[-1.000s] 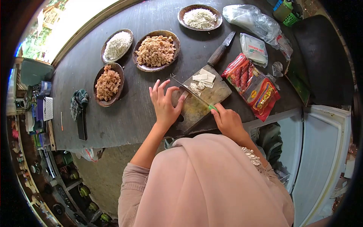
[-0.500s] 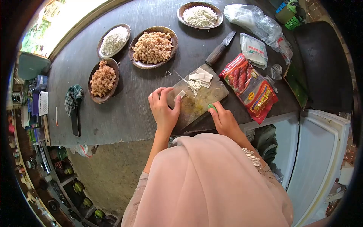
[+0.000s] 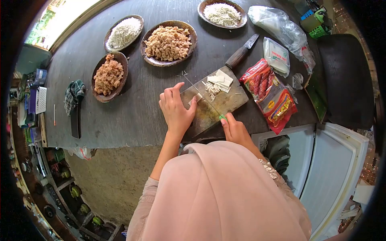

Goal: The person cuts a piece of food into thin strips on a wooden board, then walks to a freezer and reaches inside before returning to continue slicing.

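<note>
A worn wooden cutting board [image 3: 238, 97] lies at an angle near the table's front edge. My right hand [image 3: 236, 131] is closed on the green handle of a knife [image 3: 222, 117], its thin blade reaching diagonally across the board toward my left fingers. With thumb and fingers, my left hand [image 3: 176, 110] steadies a small pale flat slice [image 3: 199, 97] on the board, right at the blade. Beyond the blade are a heap of thin pale strips [image 3: 212, 90] and several flat white slices [image 3: 222, 80]. A few stray strips [image 3: 184, 74] lie on the table past the board.
Dishes of brown chunks [image 3: 168, 43], reddish-brown pieces [image 3: 108, 75] and white shreds [image 3: 124, 33], [image 3: 222, 15] stand farther back. A wooden-handled knife [image 3: 240, 55], red sausage packet [image 3: 269, 94], white packet [image 3: 276, 56] and clear plastic bag [image 3: 277, 28] lie right. A dark cloth [image 3: 74, 94] lies left.
The knife blade has come across the board to the slice under my left hand, and its handle has moved slightly left. The whole view has shifted a little.
</note>
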`<action>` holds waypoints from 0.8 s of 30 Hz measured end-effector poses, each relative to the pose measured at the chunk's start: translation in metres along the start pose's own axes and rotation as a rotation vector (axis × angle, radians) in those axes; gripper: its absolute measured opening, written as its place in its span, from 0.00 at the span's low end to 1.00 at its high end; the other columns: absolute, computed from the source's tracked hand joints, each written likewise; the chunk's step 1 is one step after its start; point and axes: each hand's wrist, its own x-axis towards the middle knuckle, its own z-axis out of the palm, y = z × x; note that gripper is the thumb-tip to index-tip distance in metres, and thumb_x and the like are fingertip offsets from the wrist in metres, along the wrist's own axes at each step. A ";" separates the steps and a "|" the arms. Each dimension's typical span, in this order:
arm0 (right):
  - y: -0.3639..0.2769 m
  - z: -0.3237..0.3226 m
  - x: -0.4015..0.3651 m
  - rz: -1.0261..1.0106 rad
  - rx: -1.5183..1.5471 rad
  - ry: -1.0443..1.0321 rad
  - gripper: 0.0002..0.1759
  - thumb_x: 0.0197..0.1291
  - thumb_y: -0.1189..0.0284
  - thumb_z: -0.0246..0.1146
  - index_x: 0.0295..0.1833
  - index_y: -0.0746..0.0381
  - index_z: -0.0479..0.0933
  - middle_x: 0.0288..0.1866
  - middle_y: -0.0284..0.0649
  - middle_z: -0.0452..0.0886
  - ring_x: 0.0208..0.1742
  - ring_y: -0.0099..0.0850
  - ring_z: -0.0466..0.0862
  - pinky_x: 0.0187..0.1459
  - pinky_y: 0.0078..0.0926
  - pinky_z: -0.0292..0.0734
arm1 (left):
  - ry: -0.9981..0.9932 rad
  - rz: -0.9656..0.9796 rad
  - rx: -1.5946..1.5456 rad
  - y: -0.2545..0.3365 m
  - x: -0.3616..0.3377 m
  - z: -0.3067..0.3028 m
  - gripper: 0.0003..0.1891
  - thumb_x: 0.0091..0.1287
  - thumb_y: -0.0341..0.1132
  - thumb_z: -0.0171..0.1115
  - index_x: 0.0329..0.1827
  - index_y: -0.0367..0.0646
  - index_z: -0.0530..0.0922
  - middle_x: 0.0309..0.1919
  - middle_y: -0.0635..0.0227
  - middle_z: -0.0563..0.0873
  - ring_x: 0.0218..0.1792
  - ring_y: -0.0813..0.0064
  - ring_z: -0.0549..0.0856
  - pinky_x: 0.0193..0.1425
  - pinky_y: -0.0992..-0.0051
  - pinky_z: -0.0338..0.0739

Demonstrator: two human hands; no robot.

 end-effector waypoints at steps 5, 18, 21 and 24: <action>0.001 0.006 0.000 -0.014 -0.006 0.018 0.16 0.80 0.59 0.49 0.49 0.63 0.66 0.31 0.66 0.82 0.38 0.70 0.81 0.38 0.66 0.72 | 0.010 -0.007 0.002 0.001 0.001 0.000 0.31 0.59 0.43 0.76 0.66 0.49 0.76 0.42 0.65 0.76 0.46 0.62 0.75 0.53 0.62 0.69; -0.007 0.016 -0.002 0.021 -0.123 0.053 0.15 0.80 0.59 0.49 0.51 0.62 0.66 0.31 0.65 0.83 0.38 0.69 0.82 0.39 0.67 0.73 | 0.020 0.001 -0.011 -0.001 0.001 0.001 0.33 0.58 0.43 0.77 0.66 0.49 0.75 0.42 0.65 0.76 0.45 0.61 0.75 0.52 0.61 0.69; -0.009 0.018 -0.001 0.027 -0.147 0.079 0.15 0.80 0.59 0.49 0.51 0.62 0.66 0.31 0.64 0.83 0.37 0.69 0.83 0.39 0.67 0.74 | 0.021 0.005 -0.005 0.000 0.001 0.001 0.33 0.57 0.43 0.78 0.66 0.49 0.75 0.42 0.65 0.76 0.45 0.61 0.75 0.52 0.61 0.69; -0.008 0.016 -0.003 0.015 -0.138 0.088 0.15 0.80 0.60 0.50 0.51 0.62 0.66 0.31 0.64 0.83 0.36 0.68 0.83 0.38 0.67 0.75 | 0.016 0.000 0.007 0.000 0.001 0.001 0.34 0.57 0.43 0.78 0.66 0.49 0.74 0.42 0.65 0.77 0.46 0.61 0.75 0.52 0.61 0.69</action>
